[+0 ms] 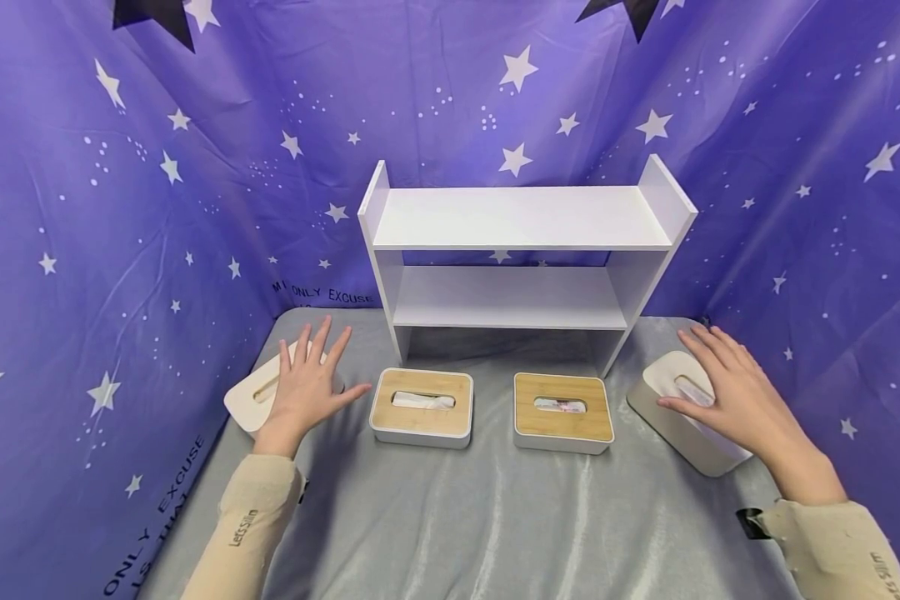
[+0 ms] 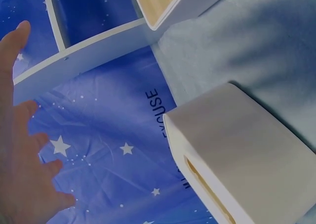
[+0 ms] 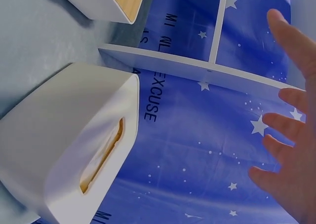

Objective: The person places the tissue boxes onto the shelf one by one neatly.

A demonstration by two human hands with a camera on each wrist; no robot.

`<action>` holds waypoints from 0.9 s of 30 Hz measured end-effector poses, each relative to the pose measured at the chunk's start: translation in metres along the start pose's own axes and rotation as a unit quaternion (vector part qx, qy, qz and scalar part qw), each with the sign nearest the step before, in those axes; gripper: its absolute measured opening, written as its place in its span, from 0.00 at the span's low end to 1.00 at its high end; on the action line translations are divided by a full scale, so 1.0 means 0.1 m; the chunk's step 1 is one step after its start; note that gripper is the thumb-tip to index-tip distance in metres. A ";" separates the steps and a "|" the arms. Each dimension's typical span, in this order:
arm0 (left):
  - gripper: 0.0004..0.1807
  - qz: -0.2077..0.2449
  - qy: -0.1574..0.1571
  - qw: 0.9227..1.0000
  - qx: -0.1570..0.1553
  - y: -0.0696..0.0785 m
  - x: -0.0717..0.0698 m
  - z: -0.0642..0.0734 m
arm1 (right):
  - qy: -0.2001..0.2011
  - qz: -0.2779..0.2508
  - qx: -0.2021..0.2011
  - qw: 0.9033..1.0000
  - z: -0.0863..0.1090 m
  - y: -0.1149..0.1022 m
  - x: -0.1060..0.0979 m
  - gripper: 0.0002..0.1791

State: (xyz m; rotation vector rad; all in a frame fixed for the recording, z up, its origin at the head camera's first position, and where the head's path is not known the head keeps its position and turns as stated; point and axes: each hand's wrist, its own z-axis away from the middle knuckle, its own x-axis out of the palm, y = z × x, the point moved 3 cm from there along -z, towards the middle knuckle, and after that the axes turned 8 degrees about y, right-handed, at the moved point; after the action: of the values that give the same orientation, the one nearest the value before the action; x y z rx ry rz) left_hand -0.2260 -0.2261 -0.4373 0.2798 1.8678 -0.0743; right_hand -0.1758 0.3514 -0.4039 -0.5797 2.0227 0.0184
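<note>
Left hand (image 1: 307,393) spread above left white box (image 1: 249,397); right hand (image 1: 742,400) spread above right white box (image 1: 682,427); nothing gripped. Wood-top boxes (image 1: 421,418) between, nearer than shelf (image 1: 521,218). Risk: low inward sweep might knock them; loose hold might slip on smooth sides.

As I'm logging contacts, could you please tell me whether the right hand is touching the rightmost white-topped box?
Apart: the right wrist view shows the right hand clear of the white-topped box, with blue curtain visible between them.
</note>
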 end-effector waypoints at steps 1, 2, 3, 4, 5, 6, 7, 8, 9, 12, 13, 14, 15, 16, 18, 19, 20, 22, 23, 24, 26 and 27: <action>0.55 -0.001 0.003 1.000 0.002 0.00 0.00 0.00 | 0.003 -0.002 -0.003 1.000 0.00 0.00 0.00 0.57; 0.55 -0.001 0.006 1.000 0.005 0.00 0.00 -0.01 | 0.005 -0.004 -0.007 1.000 0.00 0.00 0.01 0.57; 0.54 -0.002 0.009 1.000 0.007 0.01 0.00 -0.01 | 0.008 -0.005 -0.012 1.000 -0.01 -0.01 0.01 0.57; 0.54 -0.002 0.012 1.000 0.010 0.01 0.00 -0.01 | 0.011 -0.007 -0.014 1.000 -0.01 -0.01 0.02 0.56; 0.53 -0.004 0.014 1.000 0.013 0.01 0.00 -0.02 | 0.013 -0.009 -0.017 1.000 -0.01 -0.01 0.02 0.56; 0.53 -0.004 0.016 1.000 0.015 0.01 0.00 -0.02 | 0.015 -0.010 -0.019 1.000 -0.01 -0.02 0.02 0.55; 0.52 -0.002 0.018 1.000 0.017 0.01 -0.01 -0.02 | 0.016 -0.012 -0.021 1.000 -0.01 -0.02 0.03 0.54; 0.52 -0.001 0.020 1.000 0.018 0.01 -0.01 -0.02 | 0.017 -0.013 -0.022 1.000 -0.01 -0.02 0.03 0.54; 0.52 0.001 0.021 1.000 0.020 0.01 -0.01 -0.02 | 0.018 -0.014 -0.022 1.000 -0.01 -0.03 0.04 0.53; 0.51 0.004 0.026 0.999 0.025 0.02 -0.02 -0.02 | 0.021 -0.014 -0.025 0.999 -0.01 -0.04 0.04 0.50; 0.51 0.004 0.027 0.999 0.027 0.02 -0.02 -0.02 | 0.022 -0.014 -0.026 0.999 -0.01 -0.05 0.04 0.49; 0.51 0.003 0.029 0.999 0.028 0.03 -0.02 -0.02 | 0.024 -0.013 -0.027 0.999 -0.01 -0.06 0.04 0.48; 0.50 0.002 0.030 0.999 0.029 0.03 -0.02 -0.02 | 0.025 -0.013 -0.027 0.999 -0.01 -0.06 0.04 0.47; 0.50 0.002 0.031 0.999 0.030 0.03 -0.03 -0.02 | 0.026 -0.012 -0.028 0.999 -0.01 -0.06 0.04 0.46; 0.50 0.005 0.036 0.999 0.032 0.03 -0.03 -0.02 | 0.029 -0.012 -0.027 0.999 -0.01 -0.07 0.05 0.44; 0.50 0.006 0.038 0.999 0.034 0.03 -0.03 -0.02 | 0.029 -0.012 -0.027 0.999 -0.01 -0.07 0.05 0.43; 0.49 0.008 0.039 0.999 0.034 0.04 -0.03 -0.02 | 0.030 -0.011 -0.026 0.999 -0.01 -0.07 0.05 0.43; 0.49 0.013 0.042 0.998 0.036 0.04 -0.04 -0.02 | 0.029 -0.010 -0.025 0.999 -0.01 -0.08 0.05 0.42; 0.48 0.014 0.043 0.998 0.036 0.05 -0.04 -0.02 | 0.030 -0.010 -0.024 0.999 -0.01 -0.09 0.05 0.42; 0.48 0.016 0.045 0.998 0.036 0.05 -0.04 -0.02 | 0.030 -0.011 -0.023 0.999 -0.01 -0.09 0.05 0.41; 0.48 0.018 0.049 0.998 0.038 0.06 -0.04 -0.02 | 0.030 -0.011 -0.021 0.999 -0.01 -0.10 0.05 0.41; 0.47 0.020 0.053 0.998 0.039 0.06 -0.04 -0.02 | 0.031 -0.011 -0.022 0.999 -0.02 -0.10 0.05 0.40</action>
State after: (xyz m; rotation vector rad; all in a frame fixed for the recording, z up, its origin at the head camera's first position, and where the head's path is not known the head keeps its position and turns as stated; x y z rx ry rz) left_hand -0.2256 -0.2205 -0.4318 0.3809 1.9667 -0.1072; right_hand -0.1748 0.3403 -0.4047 -0.6380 2.0807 0.0317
